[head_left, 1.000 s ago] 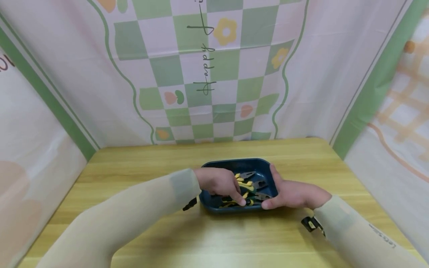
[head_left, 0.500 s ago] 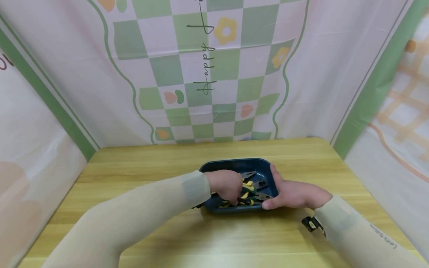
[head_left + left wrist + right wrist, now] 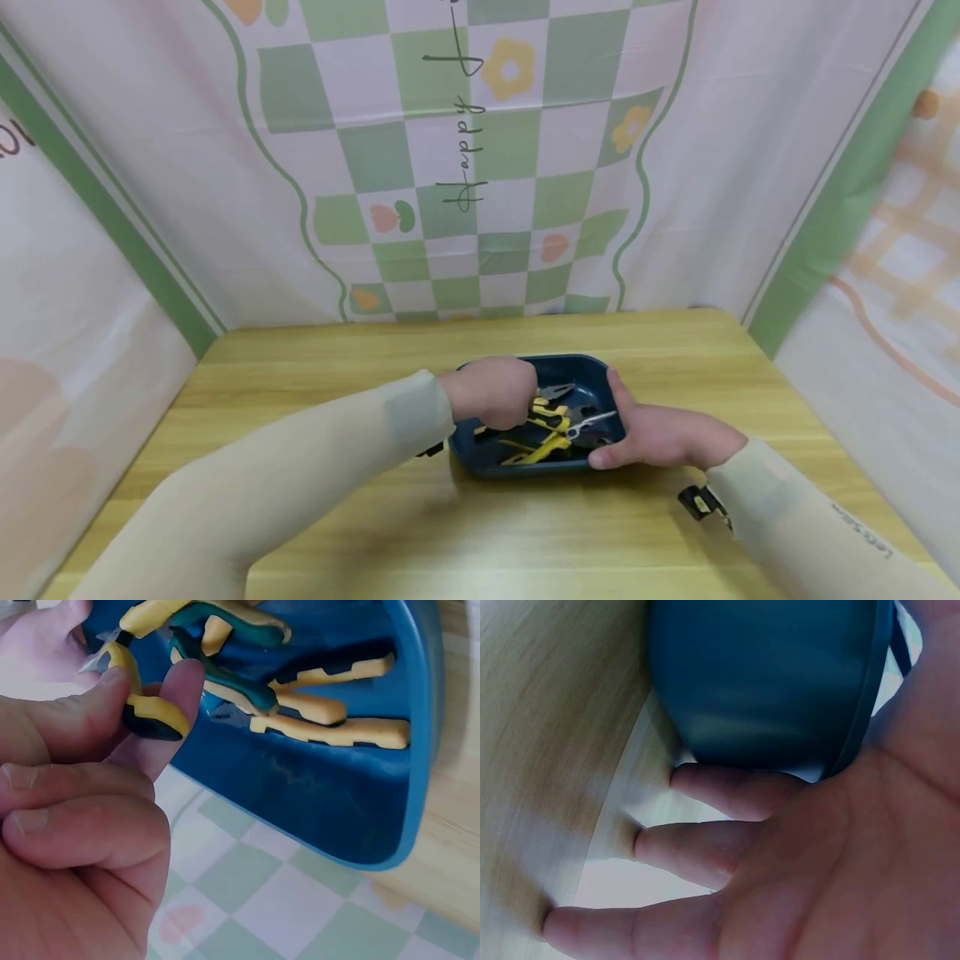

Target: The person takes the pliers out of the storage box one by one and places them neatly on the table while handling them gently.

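Observation:
A dark blue tray (image 3: pixel 525 472) on the table holds several pliers with yellow, black and green handles. My left hand (image 3: pixel 498 392) is over the tray's left part. In the left wrist view its thumb and index finger pinch one yellow-and-black handle of the pliers (image 3: pixel 156 716). In the head view these pliers (image 3: pixel 555 448) lie slanted over the others, their silver jaws toward the right wall. My right hand (image 3: pixel 660 435) rests against the tray's right end, thumb at the near corner. Its other fingers (image 3: pixel 682 851) stretch down to the table in the right wrist view.
Other pliers with green-and-yellow handles (image 3: pixel 232 682) and yellow-and-black handles (image 3: pixel 337 731) lie beneath in the tray. The wooden table (image 3: pixel 360 517) ends at a patterned cloth (image 3: pixel 420 167) behind, with more cloth on both sides.
My left hand reached down among the handles, then rose with one pair of pliers. Those silver-jawed pliers now slant across the pile. My right hand stays at the tray's end.

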Available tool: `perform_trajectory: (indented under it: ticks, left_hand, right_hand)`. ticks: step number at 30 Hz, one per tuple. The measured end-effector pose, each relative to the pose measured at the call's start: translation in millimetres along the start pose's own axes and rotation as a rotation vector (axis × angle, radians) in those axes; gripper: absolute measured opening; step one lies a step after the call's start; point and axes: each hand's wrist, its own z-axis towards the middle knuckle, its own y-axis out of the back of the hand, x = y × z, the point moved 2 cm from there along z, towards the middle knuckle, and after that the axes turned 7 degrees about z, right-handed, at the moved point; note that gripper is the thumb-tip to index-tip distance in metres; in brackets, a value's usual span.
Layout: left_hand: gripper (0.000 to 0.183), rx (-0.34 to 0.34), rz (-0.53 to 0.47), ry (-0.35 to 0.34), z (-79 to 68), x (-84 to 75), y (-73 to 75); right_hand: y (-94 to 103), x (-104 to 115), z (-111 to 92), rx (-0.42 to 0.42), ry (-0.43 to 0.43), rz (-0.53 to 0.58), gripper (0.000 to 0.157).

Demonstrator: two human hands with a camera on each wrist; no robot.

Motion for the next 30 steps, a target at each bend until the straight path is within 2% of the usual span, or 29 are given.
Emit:
perform_trajectory:
  ticks: [4,9,14,20,26,30]
  left_hand:
    - [0.047,-0.007,-0.036,-0.017,-1.4,7.1,-0.4]
    - [0.018,-0.078,-0.056,-0.024,-2.9,16.6,-0.5]
    - [0.023,-0.127,-0.133,-0.008,-7.2,31.3,1.0]
    - [0.023,-0.167,-0.356,0.013,-17.4,56.6,3.3]
    - [0.023,-0.226,-0.574,0.105,-28.1,83.8,4.6]
    - [0.029,-0.222,-0.684,0.174,-38.7,98.9,0.7]
  right_hand:
    - [-0.8,0,0,-0.002,0.008,-0.001,0.136]
    - [-1.0,1,0,-0.003,0.008,-0.003,0.136]
    - [-0.9,0,-1,0.003,-0.009,0.015,0.136]
    - [0.1,2,-3,0.008,-0.009,0.016,0.136]
    - [-0.6,1,-3,0.009,-0.013,0.018,0.135]
    - [-1.5,1,-3,0.012,-0.008,0.021,0.134]
